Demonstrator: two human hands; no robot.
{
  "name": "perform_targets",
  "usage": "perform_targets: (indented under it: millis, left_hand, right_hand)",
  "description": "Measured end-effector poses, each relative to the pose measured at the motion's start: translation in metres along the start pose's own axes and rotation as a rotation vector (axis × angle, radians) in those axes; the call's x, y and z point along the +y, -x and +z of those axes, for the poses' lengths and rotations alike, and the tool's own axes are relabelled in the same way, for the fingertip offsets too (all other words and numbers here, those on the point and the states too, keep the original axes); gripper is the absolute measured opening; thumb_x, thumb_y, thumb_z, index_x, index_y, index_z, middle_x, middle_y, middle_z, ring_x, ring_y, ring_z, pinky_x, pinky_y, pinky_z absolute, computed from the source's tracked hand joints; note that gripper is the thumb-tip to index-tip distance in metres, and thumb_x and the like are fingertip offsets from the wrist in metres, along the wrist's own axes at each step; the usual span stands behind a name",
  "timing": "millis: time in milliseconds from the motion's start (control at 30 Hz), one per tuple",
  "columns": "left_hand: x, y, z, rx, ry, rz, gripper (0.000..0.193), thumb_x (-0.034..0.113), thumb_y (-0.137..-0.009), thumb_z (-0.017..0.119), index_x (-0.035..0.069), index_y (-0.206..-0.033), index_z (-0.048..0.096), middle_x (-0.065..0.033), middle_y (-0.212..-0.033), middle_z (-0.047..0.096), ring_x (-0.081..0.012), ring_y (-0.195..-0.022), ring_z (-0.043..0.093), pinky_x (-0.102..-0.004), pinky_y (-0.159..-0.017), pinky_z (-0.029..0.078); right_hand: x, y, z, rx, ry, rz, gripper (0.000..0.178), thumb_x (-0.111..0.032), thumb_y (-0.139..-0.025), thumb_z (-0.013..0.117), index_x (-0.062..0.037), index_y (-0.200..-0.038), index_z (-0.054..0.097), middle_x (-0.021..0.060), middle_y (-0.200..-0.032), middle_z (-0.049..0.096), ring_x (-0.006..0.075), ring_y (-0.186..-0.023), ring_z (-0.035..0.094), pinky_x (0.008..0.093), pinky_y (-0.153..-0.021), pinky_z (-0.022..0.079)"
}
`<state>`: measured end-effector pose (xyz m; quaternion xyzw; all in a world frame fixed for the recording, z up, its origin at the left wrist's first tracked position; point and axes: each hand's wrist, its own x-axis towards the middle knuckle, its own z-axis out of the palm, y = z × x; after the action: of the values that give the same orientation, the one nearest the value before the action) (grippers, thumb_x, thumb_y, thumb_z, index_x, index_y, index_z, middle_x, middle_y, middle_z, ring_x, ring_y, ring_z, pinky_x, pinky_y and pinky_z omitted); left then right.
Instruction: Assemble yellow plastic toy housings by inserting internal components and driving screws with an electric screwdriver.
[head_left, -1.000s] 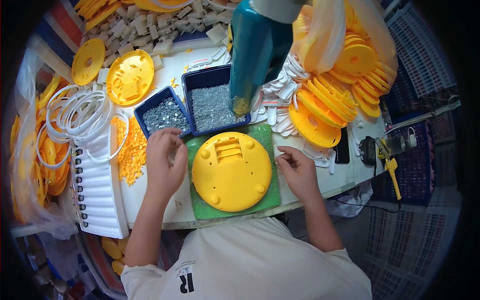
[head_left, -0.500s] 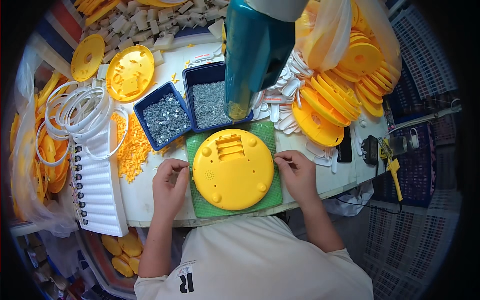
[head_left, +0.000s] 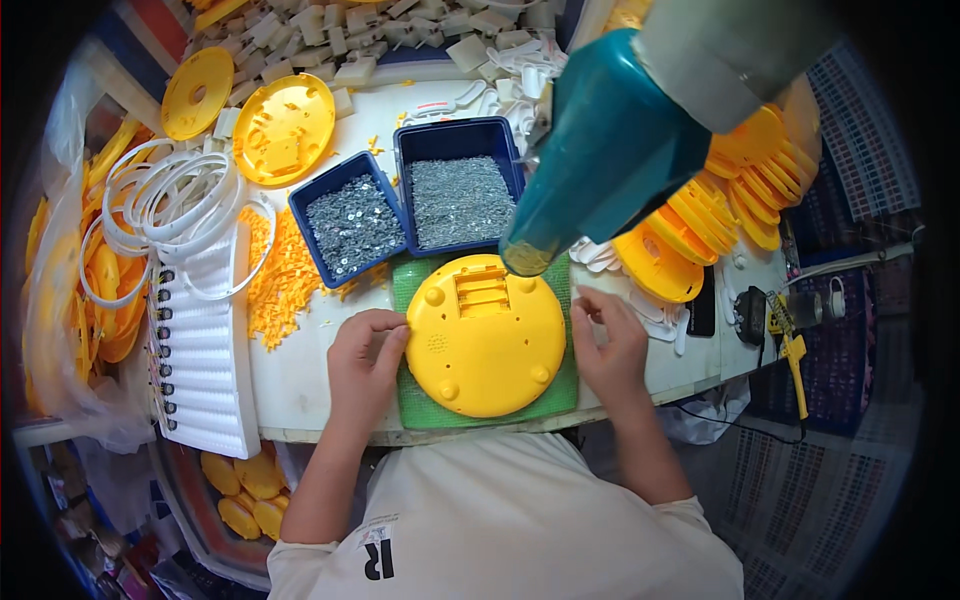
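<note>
A round yellow plastic housing [head_left: 487,355] lies flat on a green textured mat [head_left: 418,412], its open battery compartment toward the far side. At its left rim is my left hand [head_left: 364,358], thumb and forefinger curved with a gap between them, the tips touching or almost touching the edge. My right hand [head_left: 612,350] stands just off the right rim, fingers loosely bent and apart, holding nothing. Over the far right edge of the housing hangs a teal tool [head_left: 610,145] with a grey upper part; its lower end hides a little of the rim.
Two blue bins [head_left: 460,130] of small screws stand beyond the mat. Orange bits [head_left: 275,295], white rings [head_left: 180,210] and a white ribbed tray [head_left: 205,370] lie left. Yellow covers [head_left: 660,262], a dark phone-like slab [head_left: 703,308] and a yellow-handled tool [head_left: 792,365] are right.
My right hand has drawn slightly away from the housing's rim. The teal tool now appears farther right and uncovers the larger bin. The whole view has shifted a little.
</note>
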<state>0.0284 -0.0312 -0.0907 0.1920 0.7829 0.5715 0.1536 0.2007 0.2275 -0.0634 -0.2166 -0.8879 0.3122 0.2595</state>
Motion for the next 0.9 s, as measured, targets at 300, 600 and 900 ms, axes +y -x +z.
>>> perform_targets:
  millis: [300,600,900]
  left_hand:
    - [-0.001,0.006,0.006,0.128,-0.327,0.364,0.013,0.005,-0.09,0.076,0.007,-0.103,0.074,-0.009,-0.109,0.077,-0.0283,-0.103,0.07,-0.0391,-0.094,0.052]
    - [0.003,0.017,-0.005,0.1,-0.417,0.478,0.038,-0.005,-0.087,0.068,0.003,-0.124,0.068,-0.0171,-0.123,0.071,-0.036,-0.109,0.067,-0.0439,-0.095,0.051]
    - [0.062,-0.11,0.016,-0.025,-0.475,0.697,0.029,0.01,-0.088,0.075,0.008,-0.116,0.07,-0.012,-0.12,0.069,-0.0329,-0.119,0.063,-0.0447,-0.101,0.047]
  right_hand:
    - [-0.018,-0.108,0.036,-0.119,0.123,-0.293,0.017,-0.007,-0.09,0.071,-0.0003,-0.106,0.069,0.0169,-0.098,0.073,0.0345,-0.092,0.071,0.0417,-0.082,0.056]
    - [0.025,-0.15,0.098,-0.197,0.183,-0.392,0.012,-0.016,-0.089,0.076,-0.009,-0.098,0.071,0.0074,-0.1,0.064,0.03,-0.101,0.061,0.0448,-0.09,0.05]
    - [-0.006,-0.151,0.078,-0.204,0.17,-0.305,0.015,-0.017,-0.088,0.079,-0.0074,-0.094,0.07,0.0098,-0.097,0.068,0.0334,-0.094,0.067,0.0457,-0.084,0.054]
